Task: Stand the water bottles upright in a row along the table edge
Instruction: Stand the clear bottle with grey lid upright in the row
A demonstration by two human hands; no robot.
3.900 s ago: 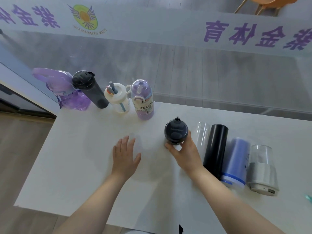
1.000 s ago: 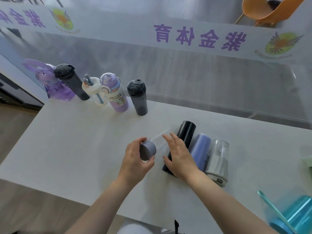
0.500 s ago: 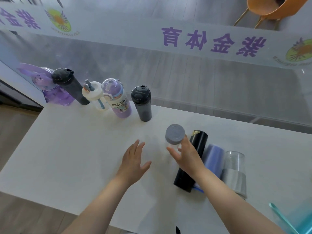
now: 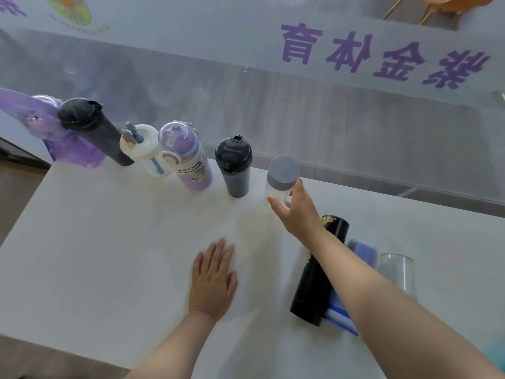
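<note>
Several bottles stand upright in a row along the far edge of the white table (image 4: pixel 95 255): a purple jug (image 4: pixel 68 149), a dark grey bottle (image 4: pixel 95 129), a white straw bottle (image 4: pixel 147 154), a lilac printed bottle (image 4: pixel 188 162) and a dark flip-lid bottle (image 4: pixel 235 168). My right hand (image 4: pixel 295 212) grips a clear bottle with a grey cap (image 4: pixel 281 176), upright at the row's right end. My left hand (image 4: pixel 213 277) rests flat on the table. A black flask (image 4: pixel 317 272), a blue bottle (image 4: pixel 355 250) and a clear-topped bottle (image 4: pixel 399 272) lie on their sides to the right.
A glass wall with purple lettering (image 4: pixel 382 58) rises just behind the table's far edge. An orange chair (image 4: pixel 437 4) shows beyond it. A teal object (image 4: pixel 497 354) sits at the table's right front corner.
My right hand has carried the grey-capped clear bottle from mid-table to the far edge beside the dark flip-lid bottle. My left hand has stayed flat on the table.
</note>
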